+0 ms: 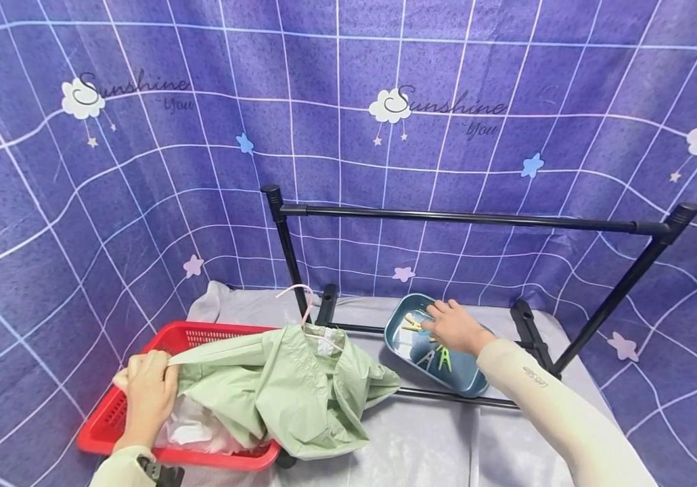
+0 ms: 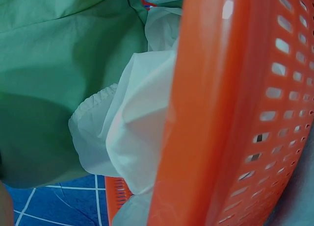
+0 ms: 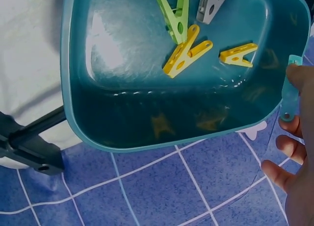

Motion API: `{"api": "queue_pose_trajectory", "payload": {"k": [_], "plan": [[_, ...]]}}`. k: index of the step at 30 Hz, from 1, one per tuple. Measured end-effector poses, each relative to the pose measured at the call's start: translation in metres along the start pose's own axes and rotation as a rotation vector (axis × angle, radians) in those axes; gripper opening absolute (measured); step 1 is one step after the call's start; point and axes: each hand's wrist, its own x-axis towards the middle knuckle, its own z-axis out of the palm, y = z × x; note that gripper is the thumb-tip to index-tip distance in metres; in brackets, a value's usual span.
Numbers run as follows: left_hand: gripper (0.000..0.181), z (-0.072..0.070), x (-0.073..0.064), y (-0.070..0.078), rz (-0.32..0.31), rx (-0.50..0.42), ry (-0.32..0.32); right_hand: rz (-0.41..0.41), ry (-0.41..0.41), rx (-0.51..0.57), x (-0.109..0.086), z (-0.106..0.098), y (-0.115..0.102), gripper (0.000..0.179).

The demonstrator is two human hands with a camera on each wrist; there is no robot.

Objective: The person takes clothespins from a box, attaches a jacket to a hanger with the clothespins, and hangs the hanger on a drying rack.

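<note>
Filling the whole background is a purple-blue fabric curtain [image 1: 348, 155] printed with pale grid lines, clouds and stars. In front of it there's a light grey cloth surface [image 1: 421, 433], and your black tubular rack [image 1: 464, 217] stands on that, crossbar up top. Over on your left is a red plastic basket [image 1: 220, 461] with slotted sides. Your pale green fabric garment [image 1: 300, 379] is draped over the basket, with its collar end past the basket's right side, near the rack's left foot. Your teal rectangular plastic bin [image 3: 108, 118] sits between the rack's feet. Some thin white fabric [image 2: 142, 113] is bunched in the basket, partly under the garment.

Your left hand [image 1: 150, 382] has its fingers curled round the garment's left end, above the basket. Your right hand [image 1: 455, 327] is at the bin's far rim, thumb and finger pinching a clip, other fingers spread. A pink hanger [image 1: 311, 301] is in the garment's neck, hook sticking up.

Smallest stuff: a lime green clothespin [image 3: 180, 35] touching a yellow clothespin [image 3: 184, 54], a grey clothespin [image 3: 204, 16] and a smaller-looking yellow clip [image 3: 238, 55] in the bin, plus the translucent aqua clip [image 3: 290, 94] you're pinching.
</note>
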Motion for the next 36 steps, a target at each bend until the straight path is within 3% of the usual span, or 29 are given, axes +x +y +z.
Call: {"api": "queue_pose_trajectory", "payload": {"k": [12,27,36], "plan": [[0.016,0.001,0.000,-0.001,0.000,-0.001,0.001,0.018,-0.023,0.002,0.000,-0.007,0.001,0.021],[0.016,0.001,0.000,-0.001,-0.010,-0.008,-0.002,0.018,0.062,-0.034,-0.001,-0.013,0.002,0.025],[0.015,0.002,0.001,-0.002,0.036,-0.013,0.009,0.032,0.082,-0.044,-0.001,-0.019,-0.002,0.026]]}}
